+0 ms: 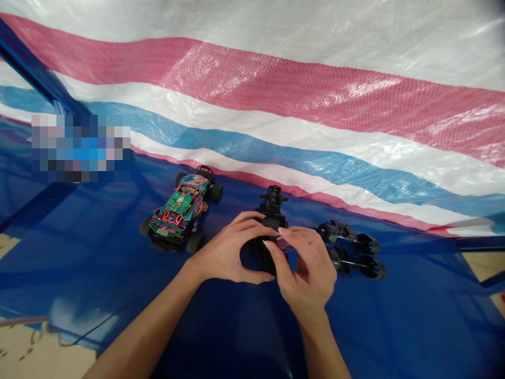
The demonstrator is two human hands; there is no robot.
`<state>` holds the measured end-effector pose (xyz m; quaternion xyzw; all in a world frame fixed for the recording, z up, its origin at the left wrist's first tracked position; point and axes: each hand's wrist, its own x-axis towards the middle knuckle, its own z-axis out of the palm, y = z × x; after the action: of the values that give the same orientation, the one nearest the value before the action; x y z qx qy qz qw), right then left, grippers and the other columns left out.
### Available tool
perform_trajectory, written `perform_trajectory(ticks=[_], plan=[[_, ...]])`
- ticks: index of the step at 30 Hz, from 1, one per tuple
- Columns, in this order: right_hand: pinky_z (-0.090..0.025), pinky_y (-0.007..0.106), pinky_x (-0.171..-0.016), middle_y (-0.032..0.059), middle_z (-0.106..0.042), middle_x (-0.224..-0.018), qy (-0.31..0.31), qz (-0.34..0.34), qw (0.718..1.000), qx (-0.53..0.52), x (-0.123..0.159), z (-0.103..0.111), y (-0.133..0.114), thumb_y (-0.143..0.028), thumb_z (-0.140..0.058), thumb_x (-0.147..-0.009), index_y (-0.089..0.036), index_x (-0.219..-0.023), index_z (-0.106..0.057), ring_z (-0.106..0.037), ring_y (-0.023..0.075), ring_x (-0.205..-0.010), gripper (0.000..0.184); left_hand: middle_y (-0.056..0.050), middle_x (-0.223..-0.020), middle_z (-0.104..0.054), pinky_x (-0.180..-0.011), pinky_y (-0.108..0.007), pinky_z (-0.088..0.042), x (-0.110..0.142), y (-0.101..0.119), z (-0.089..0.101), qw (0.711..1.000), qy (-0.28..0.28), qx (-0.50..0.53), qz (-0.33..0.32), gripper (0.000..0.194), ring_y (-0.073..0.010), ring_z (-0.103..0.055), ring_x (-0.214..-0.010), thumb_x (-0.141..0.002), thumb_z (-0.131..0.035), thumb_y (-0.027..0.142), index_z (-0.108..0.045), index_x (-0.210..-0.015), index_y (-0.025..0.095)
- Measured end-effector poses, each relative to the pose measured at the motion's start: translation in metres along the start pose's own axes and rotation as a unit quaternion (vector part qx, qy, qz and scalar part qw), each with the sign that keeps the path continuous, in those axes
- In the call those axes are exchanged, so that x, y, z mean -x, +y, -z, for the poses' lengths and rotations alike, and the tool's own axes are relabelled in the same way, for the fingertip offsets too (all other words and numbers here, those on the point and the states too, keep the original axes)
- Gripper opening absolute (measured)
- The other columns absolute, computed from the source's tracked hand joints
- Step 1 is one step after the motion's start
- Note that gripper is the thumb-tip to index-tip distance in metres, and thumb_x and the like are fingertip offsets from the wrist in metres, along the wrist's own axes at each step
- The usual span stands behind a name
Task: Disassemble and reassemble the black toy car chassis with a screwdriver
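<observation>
A black toy car chassis (272, 210) without wheels lies on the blue surface in front of me, its narrow end pointing away. My left hand (229, 247) curves round its left side, with the fingers over the top and the thumb at the near end. My right hand (310, 263) is closed over the chassis's right side, thumb and forefinger pinched together. Something small and reddish shows by those fingertips, too covered to name. Both hands hide much of the middle of the chassis.
Left of the chassis stands a toy car (179, 210) with a green, patterned body and black wheels. To the right lie two black axle assemblies (347, 237) with round ends. A striped plastic sheet (276, 95) hangs behind the blue table (402, 326). The far left is pixelated.
</observation>
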<state>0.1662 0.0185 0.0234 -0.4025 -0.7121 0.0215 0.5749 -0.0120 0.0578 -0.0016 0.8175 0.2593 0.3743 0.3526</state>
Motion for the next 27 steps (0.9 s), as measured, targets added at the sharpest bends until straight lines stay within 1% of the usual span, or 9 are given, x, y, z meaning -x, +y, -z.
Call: perform_trajectory(ticks=[2,5,8,11,16,18,22,24,27], plan=[[-0.068,0.039,-0.075,0.0037,-0.075,-0.096,-0.011,-0.016,1.0,-0.022,0.004,0.0,0.001,0.002,-0.073,-0.09,-0.03,-0.143,-0.066,-0.073,0.021,-0.089,0.063,-0.011,-0.125,-0.077,-0.122,-0.055,-0.048,0.0,-0.001,0.0,1.0,0.004,0.003,-0.001,0.069,-0.0362,-0.059,-0.138,-0.072,-0.093,0.036,-0.067,-0.135,0.024],[-0.068,0.044,-0.09,0.0068,-0.079,-0.11,-0.039,-0.055,0.997,-0.048,0.015,0.001,0.005,0.003,-0.066,-0.093,-0.029,-0.16,-0.05,-0.078,0.0227,-0.099,0.076,-0.012,-0.125,-0.077,-0.121,-0.055,-0.049,0.0,-0.002,0.0,1.0,0.006,0.002,-0.005,0.067,-0.0362,-0.059,-0.138,-0.072,-0.093,0.037,-0.067,-0.132,0.022],[-0.067,0.048,-0.099,0.0093,-0.079,-0.122,-0.053,-0.063,0.996,-0.039,0.019,0.002,0.007,0.002,-0.062,-0.095,-0.028,-0.159,-0.05,-0.078,0.0246,-0.109,0.072,-0.012,-0.126,-0.076,-0.121,-0.055,-0.048,0.0,-0.002,0.0,1.0,0.006,-0.001,-0.012,0.07,-0.0362,-0.061,-0.137,-0.072,-0.093,0.037,-0.065,-0.135,0.022],[-0.068,0.047,-0.092,0.0094,-0.077,-0.118,-0.045,-0.033,0.998,-0.032,0.013,0.003,0.006,-0.002,-0.072,-0.092,-0.028,-0.145,-0.063,-0.077,0.0262,-0.108,0.06,-0.012,-0.126,-0.076,-0.121,-0.055,-0.049,0.0,-0.001,0.0,1.0,0.003,0.0,-0.005,0.071,-0.0367,-0.059,-0.139,-0.072,-0.093,0.036,-0.066,-0.136,0.023],[-0.067,0.037,-0.072,0.0027,-0.074,-0.093,0.009,0.013,1.0,-0.013,0.002,0.001,0.002,0.001,-0.08,-0.086,-0.029,-0.133,-0.071,-0.073,0.0203,-0.086,0.057,-0.011,-0.123,-0.077,-0.122,-0.055,-0.048,-0.001,0.001,0.001,1.0,-0.002,-0.001,0.0,0.064,-0.0359,-0.06,-0.136,-0.072,-0.093,0.036,-0.069,-0.13,0.022],[-0.068,0.038,-0.075,0.0035,-0.077,-0.096,-0.005,0.0,1.0,-0.025,0.005,0.002,0.002,0.003,-0.075,-0.088,-0.029,-0.141,-0.068,-0.075,0.0206,-0.087,0.062,-0.012,-0.123,-0.076,-0.12,-0.054,-0.05,0.0,0.0,0.001,1.0,0.001,0.001,0.001,0.066,-0.0367,-0.058,-0.138,-0.071,-0.094,0.037,-0.069,-0.13,0.021],[-0.066,0.048,-0.097,0.0087,-0.08,-0.117,-0.051,-0.057,0.996,-0.052,0.018,0.004,0.007,0.003,-0.063,-0.095,-0.027,-0.161,-0.049,-0.078,0.0244,-0.107,0.074,-0.012,-0.126,-0.076,-0.122,-0.054,-0.048,0.001,-0.002,0.001,1.0,0.001,0.001,-0.003,0.072,-0.0363,-0.057,-0.14,-0.072,-0.094,0.038,-0.066,-0.136,0.023],[-0.065,0.05,-0.1,0.0103,-0.078,-0.122,-0.059,-0.057,0.995,-0.053,0.019,0.005,0.009,0.002,-0.063,-0.095,-0.026,-0.157,-0.054,-0.077,0.0259,-0.113,0.069,-0.011,-0.127,-0.075,-0.123,-0.053,-0.047,0.001,-0.002,0.001,1.0,0.003,0.001,-0.006,0.074,-0.0355,-0.056,-0.14,-0.072,-0.094,0.037,-0.065,-0.138,0.023],[-0.067,0.048,-0.09,0.0097,-0.076,-0.114,-0.04,-0.01,0.998,-0.048,0.01,0.005,0.006,-0.003,-0.078,-0.088,-0.026,-0.142,-0.066,-0.075,0.0272,-0.109,0.06,-0.011,-0.126,-0.075,-0.122,-0.053,-0.049,0.001,-0.002,0.0,1.0,0.0,0.0,0.005,0.067,-0.0357,-0.055,-0.141,-0.072,-0.094,0.036,-0.068,-0.132,0.023]])
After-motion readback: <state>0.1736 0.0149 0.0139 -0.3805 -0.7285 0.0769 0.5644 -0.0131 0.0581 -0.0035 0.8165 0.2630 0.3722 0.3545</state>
